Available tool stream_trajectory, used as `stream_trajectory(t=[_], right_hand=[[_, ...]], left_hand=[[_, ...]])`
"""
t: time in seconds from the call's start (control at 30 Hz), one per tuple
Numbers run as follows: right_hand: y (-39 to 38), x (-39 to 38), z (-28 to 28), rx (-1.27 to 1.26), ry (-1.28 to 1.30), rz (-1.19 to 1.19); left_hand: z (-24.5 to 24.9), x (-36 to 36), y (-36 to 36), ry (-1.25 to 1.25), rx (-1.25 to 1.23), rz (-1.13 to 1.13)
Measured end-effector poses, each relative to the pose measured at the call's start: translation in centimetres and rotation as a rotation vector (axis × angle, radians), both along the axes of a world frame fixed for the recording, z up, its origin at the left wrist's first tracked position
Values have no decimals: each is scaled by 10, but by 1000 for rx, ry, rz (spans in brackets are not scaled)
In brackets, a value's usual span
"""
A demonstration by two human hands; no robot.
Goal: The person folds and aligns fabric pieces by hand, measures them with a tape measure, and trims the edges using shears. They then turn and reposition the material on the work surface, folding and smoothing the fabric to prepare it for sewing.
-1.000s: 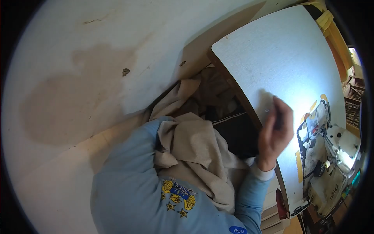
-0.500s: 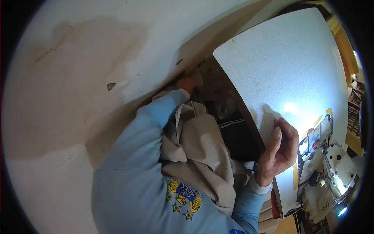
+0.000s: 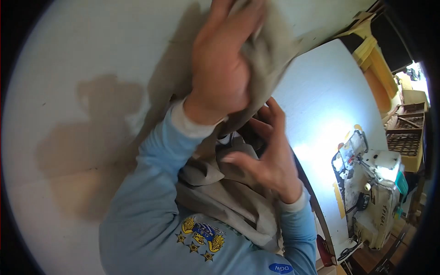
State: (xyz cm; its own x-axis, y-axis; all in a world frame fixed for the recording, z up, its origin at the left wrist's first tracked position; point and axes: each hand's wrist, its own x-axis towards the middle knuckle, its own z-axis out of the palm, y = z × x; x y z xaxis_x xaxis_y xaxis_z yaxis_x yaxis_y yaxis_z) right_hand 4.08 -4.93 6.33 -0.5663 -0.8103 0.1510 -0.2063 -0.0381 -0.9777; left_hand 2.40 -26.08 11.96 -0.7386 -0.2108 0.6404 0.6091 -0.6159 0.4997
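My left hand (image 3: 222, 64) is raised at the top centre, slightly blurred, its fingers closed on a piece of beige fabric (image 3: 275, 41) that hangs down to its right. Lower and to the right, my right hand (image 3: 272, 156) holds nothing, thumb and fingers spread apart. Its fingertips come right to the lower edge of the raised fabric. More beige cloth (image 3: 220, 197) lies in folds over my lap, below both hands.
A white sewing table (image 3: 316, 87) stands to the right, with a sewing machine (image 3: 380, 201) on it. Scissors (image 3: 349, 252) lie near the table's lower corner. A pale wall (image 3: 55, 55) rises close on the left. Brown crates (image 3: 405, 128) stand beyond the table.
My left hand has come up from the dark gap between wall and table, bringing fabric with it. My right hand has moved left off the table side, its fingers spreading.
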Motion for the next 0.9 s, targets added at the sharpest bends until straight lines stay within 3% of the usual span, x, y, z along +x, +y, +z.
stream_trajectory(t=[0.1,0.17,0.23,0.3,0.33,0.37,0.4,0.47,0.5,0.6,0.63,0.73,0.8,0.83,0.9], right_hand=[[-19,12,7,-72,128,-266],[-22,-2,12,-79,193,-420],[-8,-15,8,-133,164,-620],[10,-31,6,-209,182,-799],[22,-34,6,-247,205,-885],[31,-36,17,-232,139,-806],[35,-37,24,-272,-98,-687],[24,-35,22,-198,-54,-661],[14,-34,15,-107,126,-792],[-3,-27,3,-167,686,-1097],[-8,-23,9,-168,525,-1067],[-24,-12,26,-190,110,-977],[-26,-40,9,-10,72,-810],[-23,-43,1,-176,-48,-727],[-18,-48,-9,-499,-290,-535]], left_hand=[[74,-81,25,474,53,-453],[120,-157,35,776,-346,178],[148,-190,47,681,-614,829],[155,-198,62,354,-330,387],[158,-203,72,141,-249,307],[163,-200,84,-63,-139,219],[174,-174,107,-341,-91,325],[160,-204,127,-444,-109,459],[144,-220,133,-493,-119,530],[67,-242,113,-36,274,-543],[61,-277,115,-184,329,-405],[91,-270,149,-399,-50,276],[87,-274,148,-434,-36,159],[95,-265,146,-445,-28,105],[126,-214,150,-492,-445,138]])
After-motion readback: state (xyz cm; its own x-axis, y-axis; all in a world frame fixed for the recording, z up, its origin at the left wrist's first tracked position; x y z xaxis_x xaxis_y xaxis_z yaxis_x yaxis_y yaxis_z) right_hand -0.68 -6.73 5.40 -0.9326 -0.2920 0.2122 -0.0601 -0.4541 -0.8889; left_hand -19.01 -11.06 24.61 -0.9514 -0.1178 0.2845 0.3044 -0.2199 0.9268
